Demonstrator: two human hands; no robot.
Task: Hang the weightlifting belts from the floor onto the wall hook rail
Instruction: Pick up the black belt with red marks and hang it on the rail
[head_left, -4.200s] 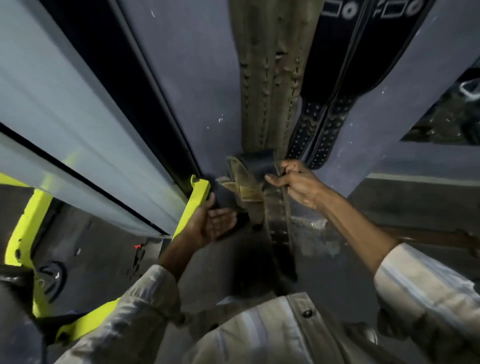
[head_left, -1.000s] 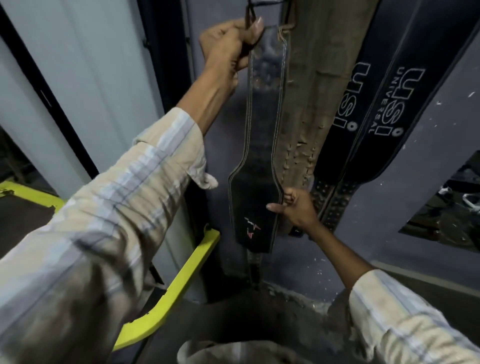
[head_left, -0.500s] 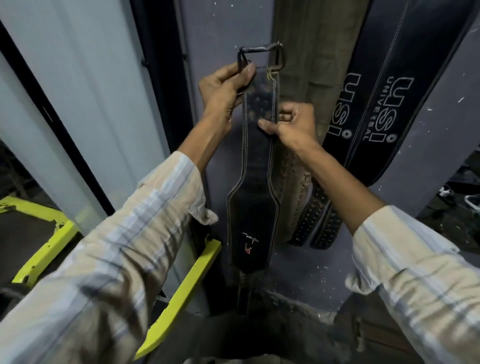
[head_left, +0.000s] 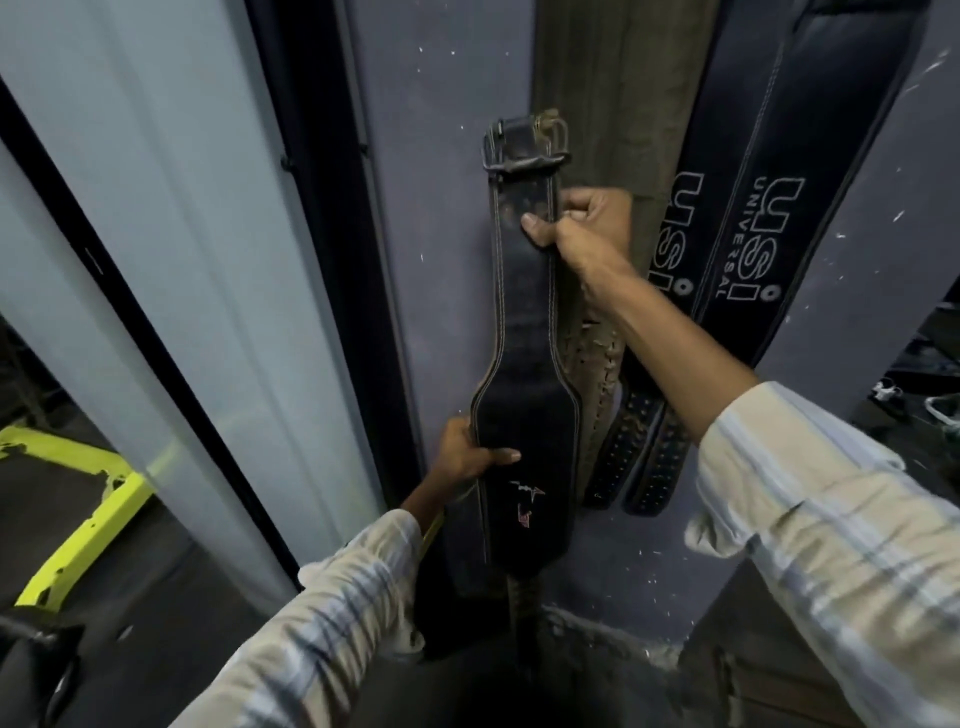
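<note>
The right hand (head_left: 582, 223) pinches the black belt (head_left: 524, 364) below its buckle, and the left hand (head_left: 467, 454) grips its wide part. The belt is upright against the wall, left of three hung belts (head_left: 748, 249). It is not on a hook yet; the rail is not visible.

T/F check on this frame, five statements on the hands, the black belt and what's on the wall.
1. The right hand grips the black belt just below its buckle. True.
2. The left hand hangs free and holds nothing. False: it grips the left edge of the belt's wide lower part.
3. The two USI belts hang on the wall to the right of the black belt. True.
4. The black belt lies coiled on the floor. False: it is held upright against the wall, buckle end up.
5. The tan belt hangs left of the black belt. False: it hangs behind and to its right.
</note>
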